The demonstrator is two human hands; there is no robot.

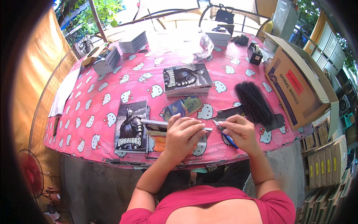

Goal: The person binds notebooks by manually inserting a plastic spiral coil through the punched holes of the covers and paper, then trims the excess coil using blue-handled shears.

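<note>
My left hand (183, 135) is closed over the edge of a spiral notebook (156, 128) near the table's front edge; most of the notebook is hidden under my fingers and wrist. Just to its right, my right hand (239, 131) has its fingers pinched round a small blue-handled tool (230, 140). A pale pointed tip shows beyond the fingertips, close to the notebook's end; the tool's exact kind is unclear. Left of my left hand lies a spiral notebook with a dark armoured figure on its cover (130, 128). A stack of similar notebooks (186, 79) sits behind my hands.
Black spiral coils (253, 102) lie in a heap to the right, beside a large open cardboard box (298, 84). A tape dispenser (255, 55) stands farther back. Notebook piles (133, 43) and clear plastic wrap (203, 48) are at the far side of the pink patterned tablecloth (100, 123).
</note>
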